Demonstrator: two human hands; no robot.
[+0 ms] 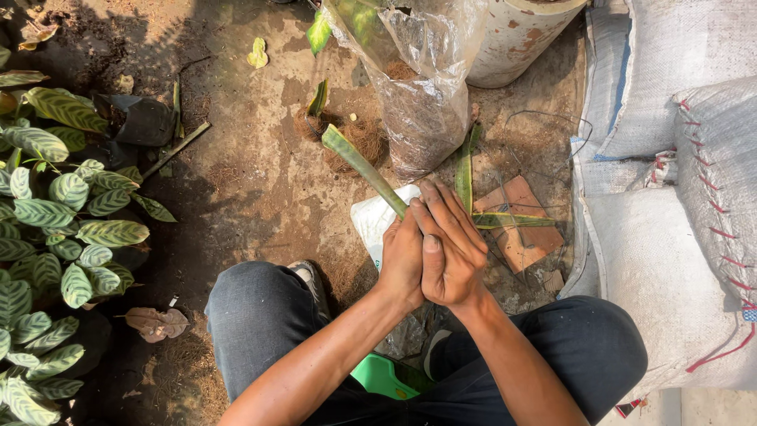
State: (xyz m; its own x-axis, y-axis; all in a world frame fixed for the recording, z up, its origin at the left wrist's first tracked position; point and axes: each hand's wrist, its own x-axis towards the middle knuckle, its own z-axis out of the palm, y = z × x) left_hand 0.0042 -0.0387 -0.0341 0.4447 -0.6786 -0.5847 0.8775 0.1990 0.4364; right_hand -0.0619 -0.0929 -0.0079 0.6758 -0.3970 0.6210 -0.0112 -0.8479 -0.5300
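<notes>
One long leaf [361, 166], two clasped hands [432, 248]

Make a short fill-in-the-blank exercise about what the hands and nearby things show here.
1. The left hand and right hand are pressed ____ around a long green leaf.
2. The clear plastic bag holds ____ fibrous material.
3. The white woven sacks are stitched with ____ thread.

Missing words: together; brown; red

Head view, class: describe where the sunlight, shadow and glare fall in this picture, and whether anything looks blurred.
Head view: hard sunlight hits the white sacks and clasped left hand and right hand; the striped-leaf plants sit in deep shadow; glare streaks the clear plastic bag; everything looks sharp, without noticeable blur.
</notes>
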